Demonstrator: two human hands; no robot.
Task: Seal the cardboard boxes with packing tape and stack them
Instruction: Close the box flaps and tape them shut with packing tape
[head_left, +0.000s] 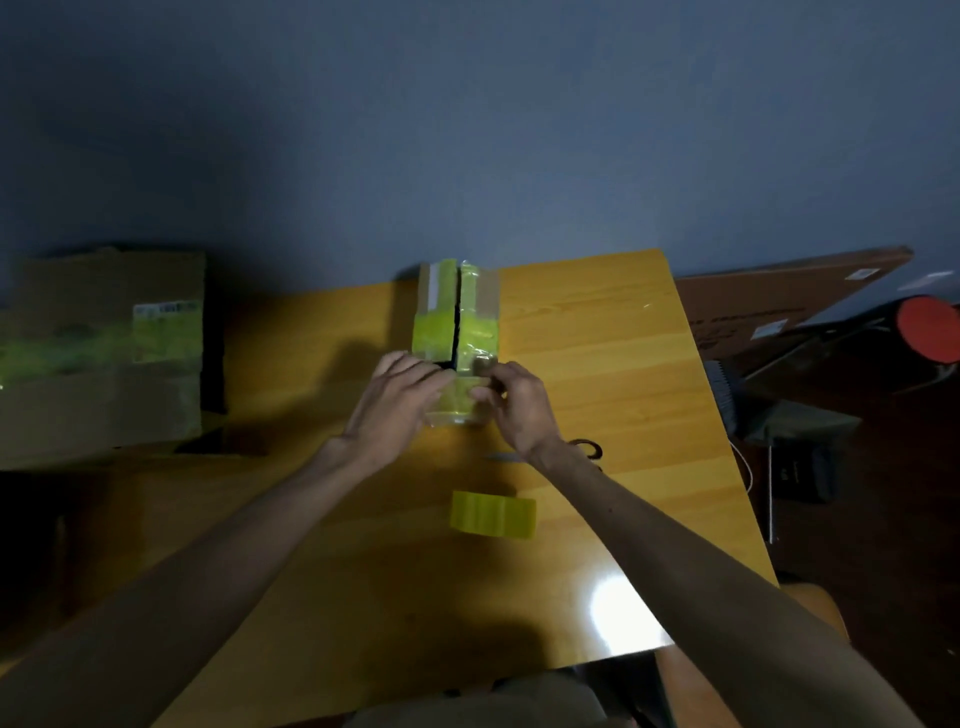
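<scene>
A small cardboard box (457, 312) stands at the far middle of the yellow table (613, 364), its two top flaps parted by a dark gap and partly covered in yellow-green tape. My left hand (400, 400) rests with straight fingers on the box's near left edge. My right hand (514, 400) pinches a strip of clear yellowish tape (457, 405) over the box's near end. A roll of yellow tape (492, 514) lies on the table nearer to me.
A bigger taped cardboard box (104, 353) sits at the left. Scissors (584, 449) lie partly hidden behind my right wrist. Right of the table are a large flat brown carton (769, 301), a red paddle (930, 332) and dark clutter.
</scene>
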